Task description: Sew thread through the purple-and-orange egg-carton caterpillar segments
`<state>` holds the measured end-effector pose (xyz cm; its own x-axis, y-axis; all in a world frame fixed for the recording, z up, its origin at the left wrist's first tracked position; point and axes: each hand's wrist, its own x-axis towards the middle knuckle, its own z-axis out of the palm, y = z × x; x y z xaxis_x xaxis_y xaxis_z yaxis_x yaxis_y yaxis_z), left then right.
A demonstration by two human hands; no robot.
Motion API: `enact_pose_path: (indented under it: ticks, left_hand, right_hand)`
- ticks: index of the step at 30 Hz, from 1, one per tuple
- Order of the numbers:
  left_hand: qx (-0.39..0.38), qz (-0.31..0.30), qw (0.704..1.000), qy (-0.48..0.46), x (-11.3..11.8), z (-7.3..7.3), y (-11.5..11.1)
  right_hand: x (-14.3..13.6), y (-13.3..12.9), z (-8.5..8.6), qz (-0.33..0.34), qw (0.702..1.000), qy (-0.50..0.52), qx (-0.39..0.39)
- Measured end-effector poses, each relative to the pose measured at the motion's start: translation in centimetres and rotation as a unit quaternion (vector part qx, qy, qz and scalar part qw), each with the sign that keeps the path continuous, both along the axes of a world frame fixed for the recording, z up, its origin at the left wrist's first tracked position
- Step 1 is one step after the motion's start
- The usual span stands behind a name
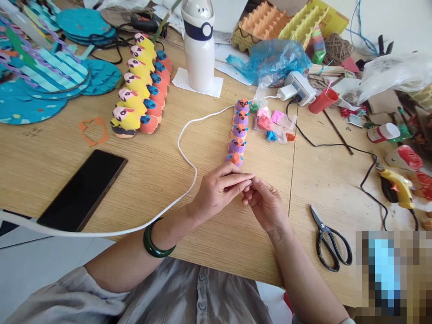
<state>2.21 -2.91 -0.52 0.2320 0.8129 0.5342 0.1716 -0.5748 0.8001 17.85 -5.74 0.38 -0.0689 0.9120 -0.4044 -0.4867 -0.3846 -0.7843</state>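
My left hand [218, 186] and my right hand [268, 202] meet above the table [216, 243], fingertips pinched together. Whatever lies between them is too small or hidden to name. Just beyond my left hand is a row of purple egg-carton cups [237, 146] with orange faces and blue ears; its nearest cup is close to my fingers. Right of that row lie small plastic bags of coloured clay [266, 120], in pink, red, blue and green. A dark green bangle [158, 238] is on my left wrist.
Yellow [133, 85] and orange carton rows [158, 96], a white bottle [199, 49] and a phone [83, 191] stand or lie to the left. A white cable [184, 155] crosses the table. On the right are scissors [326, 238] and a yellow glue gun [396, 186].
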Motion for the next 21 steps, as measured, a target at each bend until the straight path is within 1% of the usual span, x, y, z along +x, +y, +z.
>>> enact_pose_path:
  ticks: [5,8,10,13,15,16,19,21]
  left_hand:
    - [0.028,0.000,0.999,0.044,-0.1,-0.2,0.0]
    - [0.027,0.009,0.997,0.067,-0.2,-0.1,-0.1]
    - [0.011,0.015,0.998,0.058,-0.2,0.2,-0.1]
    - [-0.053,0.009,0.999,-0.003,0.0,0.7,-0.1]
    - [-0.124,-0.011,0.991,-0.047,0.1,1.1,-0.1]
    - [-0.162,-0.027,0.984,-0.067,0.2,1.2,-0.1]
    - [-0.251,-0.077,0.958,-0.118,0.3,1.5,-0.2]
    - [-0.287,-0.090,0.943,-0.140,0.3,1.6,-0.2]
  right_hand:
    - [-0.1,-0.1,0.2,-0.025,0.999,-0.045,0.019]
    - [-0.1,-0.3,0.3,-0.015,0.994,-0.092,0.059]
    - [-0.1,-0.4,0.3,-0.008,0.988,-0.126,0.083]
    - [-0.1,-0.6,0.3,-0.045,0.973,-0.191,0.120]
    - [-0.1,-0.7,0.4,-0.078,0.958,-0.227,0.154]
    - [-0.1,-0.8,0.5,-0.083,0.952,-0.238,0.175]
    - [0.1,-1.1,0.8,-0.060,0.935,-0.255,0.239]
    - [0.2,-1.3,0.9,-0.039,0.928,-0.260,0.265]
